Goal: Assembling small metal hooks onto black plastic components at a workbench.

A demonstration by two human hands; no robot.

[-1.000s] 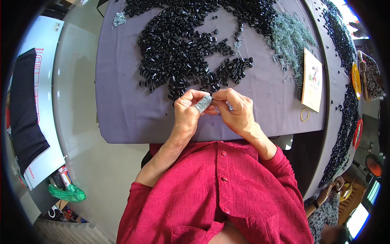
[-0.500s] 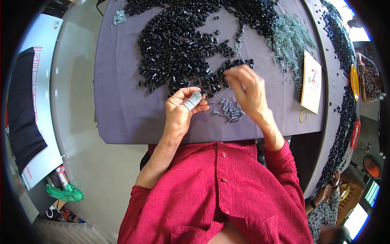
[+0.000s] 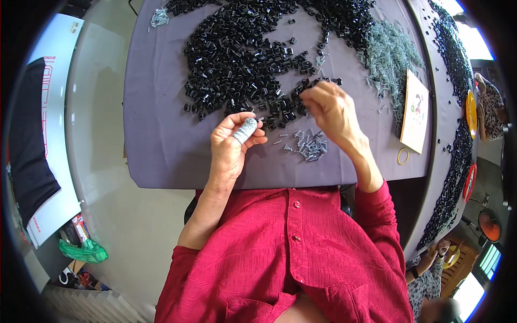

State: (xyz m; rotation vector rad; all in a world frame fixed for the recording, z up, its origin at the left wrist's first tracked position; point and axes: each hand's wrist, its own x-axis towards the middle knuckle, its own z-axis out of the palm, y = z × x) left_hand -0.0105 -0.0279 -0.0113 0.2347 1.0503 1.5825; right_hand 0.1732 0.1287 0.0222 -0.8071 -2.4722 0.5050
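The left hand [image 3: 231, 145] hovers curled over the grey cloth's [image 3: 161, 134] near edge, its wrapped thumb [image 3: 245, 129] pressed to the fingers; whether it pinches anything, I cannot tell. At its three o'clock lie loose small screws [image 3: 309, 146]. Beyond, at one o'clock, the right hand [image 3: 331, 110] closes fingertips into the black clips [image 3: 242, 54]; picking one cleanly off the heap's edge seems best.
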